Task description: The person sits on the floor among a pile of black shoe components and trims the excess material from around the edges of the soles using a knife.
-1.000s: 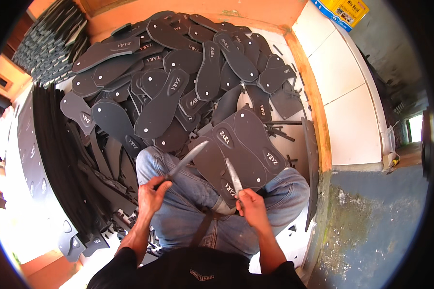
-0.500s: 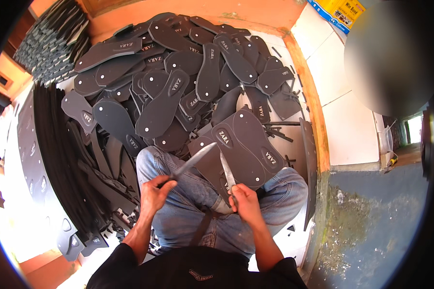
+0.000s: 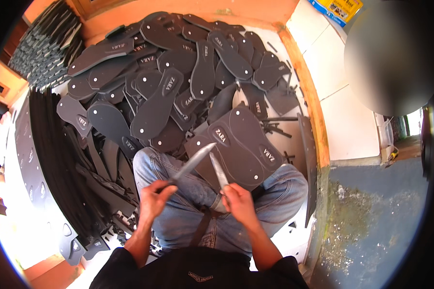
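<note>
My left hand (image 3: 153, 201) is closed round the dark handle of a long grey pointed blade (image 3: 195, 161); whether it is a knife or a sharpening file, I cannot tell. In my right hand (image 3: 239, 204) is a knife (image 3: 219, 171), its narrow blade pointing up and away from me. The two tips come close together over my lap, and contact between them is unclear. Beneath and beyond them, a dark foam sheet (image 3: 241, 161) marked with sole outlines rests against my crossed legs (image 3: 178, 216).
A large heap of cut black sandal soles (image 3: 154, 106) spreads in front of me. Long dark strips (image 3: 58, 154) lie at left, with stacked foam pieces (image 3: 46, 45) behind. Offcuts (image 3: 275, 129) are scattered at right beside an orange-edged tiled wall (image 3: 347, 120). A yellow-and-blue package (image 3: 340, 9) sits far right.
The knife in my right hand has shifted left, toward the pointed blade. My left hand has dropped slightly. The whole view has moved a little.
</note>
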`<move>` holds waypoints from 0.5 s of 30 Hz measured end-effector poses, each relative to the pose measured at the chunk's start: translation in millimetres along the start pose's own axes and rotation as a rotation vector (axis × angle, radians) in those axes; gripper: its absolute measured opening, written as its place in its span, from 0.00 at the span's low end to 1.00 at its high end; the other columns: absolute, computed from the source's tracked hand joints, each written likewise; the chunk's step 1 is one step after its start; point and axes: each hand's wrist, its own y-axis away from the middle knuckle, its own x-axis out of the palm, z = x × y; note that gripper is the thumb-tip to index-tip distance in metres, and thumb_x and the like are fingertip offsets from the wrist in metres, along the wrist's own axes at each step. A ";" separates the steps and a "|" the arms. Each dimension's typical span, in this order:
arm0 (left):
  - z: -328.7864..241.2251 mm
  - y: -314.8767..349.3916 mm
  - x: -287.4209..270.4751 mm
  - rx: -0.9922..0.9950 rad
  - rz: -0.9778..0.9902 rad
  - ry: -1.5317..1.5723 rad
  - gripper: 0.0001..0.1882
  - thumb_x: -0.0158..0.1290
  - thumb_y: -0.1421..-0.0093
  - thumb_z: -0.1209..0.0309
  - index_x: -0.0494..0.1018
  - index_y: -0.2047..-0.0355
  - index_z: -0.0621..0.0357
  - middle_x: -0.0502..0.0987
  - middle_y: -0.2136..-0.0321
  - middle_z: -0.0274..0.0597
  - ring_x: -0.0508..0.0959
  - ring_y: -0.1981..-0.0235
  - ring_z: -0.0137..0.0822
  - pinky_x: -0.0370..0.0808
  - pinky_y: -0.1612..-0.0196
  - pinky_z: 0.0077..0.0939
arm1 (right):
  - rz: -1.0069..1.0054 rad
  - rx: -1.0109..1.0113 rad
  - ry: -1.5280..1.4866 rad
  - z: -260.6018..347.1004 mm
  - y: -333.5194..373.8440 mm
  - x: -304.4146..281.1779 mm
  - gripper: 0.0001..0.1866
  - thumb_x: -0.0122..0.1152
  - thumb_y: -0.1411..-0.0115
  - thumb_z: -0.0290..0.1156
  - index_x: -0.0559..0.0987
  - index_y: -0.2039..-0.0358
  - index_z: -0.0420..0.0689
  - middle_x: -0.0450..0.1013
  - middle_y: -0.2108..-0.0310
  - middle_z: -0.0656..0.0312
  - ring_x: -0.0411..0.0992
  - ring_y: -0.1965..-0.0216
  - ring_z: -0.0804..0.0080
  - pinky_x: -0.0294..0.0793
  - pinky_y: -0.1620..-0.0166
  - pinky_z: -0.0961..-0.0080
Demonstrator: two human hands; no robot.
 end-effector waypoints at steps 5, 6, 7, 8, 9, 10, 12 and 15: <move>-7.7 3.7 -1.8 -0.304 0.254 0.439 0.08 0.55 0.42 0.69 0.73 0.73 0.62 0.75 0.82 0.40 0.71 0.87 0.26 0.66 0.84 0.18 | -0.224 -0.359 0.691 -3.0 3.5 12.0 0.10 0.49 0.39 0.33 0.74 0.73 0.42 0.67 0.86 0.56 0.69 0.83 0.55 0.65 0.78 0.62; -2.0 -1.1 -5.1 -0.231 0.163 0.382 0.08 0.55 0.43 0.70 0.73 0.74 0.62 0.74 0.83 0.39 0.70 0.88 0.26 0.65 0.85 0.18 | -0.247 -0.202 0.732 -8.3 0.6 6.0 0.10 0.50 0.39 0.34 0.74 0.73 0.42 0.67 0.86 0.56 0.69 0.83 0.55 0.66 0.78 0.63; -3.3 -0.6 5.2 -0.150 0.084 0.230 0.07 0.59 0.45 0.72 0.74 0.74 0.63 0.72 0.83 0.36 0.70 0.84 0.24 0.66 0.81 0.17 | -0.158 -0.150 0.545 -7.9 -1.7 6.7 0.12 0.49 0.38 0.35 0.74 0.72 0.39 0.67 0.86 0.59 0.66 0.87 0.63 0.63 0.81 0.72; -8.2 2.9 26.0 0.126 0.001 0.075 0.08 0.61 0.48 0.73 0.74 0.73 0.65 0.72 0.83 0.34 0.69 0.80 0.22 0.67 0.77 0.17 | -0.050 -0.008 0.283 -6.0 0.8 11.8 0.13 0.49 0.38 0.35 0.74 0.72 0.39 0.67 0.86 0.60 0.64 0.88 0.67 0.62 0.81 0.75; -7.9 3.4 34.2 0.197 -0.042 0.014 0.08 0.61 0.49 0.73 0.75 0.72 0.65 0.73 0.81 0.34 0.69 0.79 0.22 0.66 0.75 0.17 | 0.060 0.127 0.010 3.7 1.0 21.0 0.13 0.48 0.37 0.35 0.74 0.71 0.38 0.67 0.86 0.61 0.63 0.88 0.71 0.61 0.82 0.78; -4.5 4.8 39.3 0.267 -0.083 -0.048 0.08 0.62 0.49 0.74 0.75 0.71 0.65 0.73 0.80 0.34 0.69 0.77 0.23 0.66 0.74 0.17 | 0.165 0.261 -0.266 7.4 2.8 25.4 0.14 0.47 0.37 0.35 0.73 0.71 0.37 0.66 0.86 0.63 0.61 0.88 0.75 0.60 0.82 0.81; 1.3 -3.9 12.6 0.111 -0.230 -0.143 0.09 0.62 0.49 0.73 0.74 0.71 0.65 0.75 0.79 0.35 0.69 0.79 0.24 0.66 0.74 0.17 | 0.120 0.270 -0.386 1.5 0.5 -4.7 0.12 0.48 0.37 0.34 0.73 0.70 0.38 0.65 0.86 0.65 0.60 0.87 0.82 0.58 0.82 0.84; -10.3 -3.4 18.9 -0.115 0.116 0.175 0.10 0.60 0.46 0.70 0.74 0.71 0.65 0.76 0.80 0.40 0.73 0.81 0.26 0.70 0.77 0.20 | -0.037 -0.054 0.098 1.7 -1.0 8.5 0.12 0.49 0.38 0.35 0.74 0.73 0.40 0.67 0.86 0.60 0.65 0.87 0.67 0.63 0.82 0.74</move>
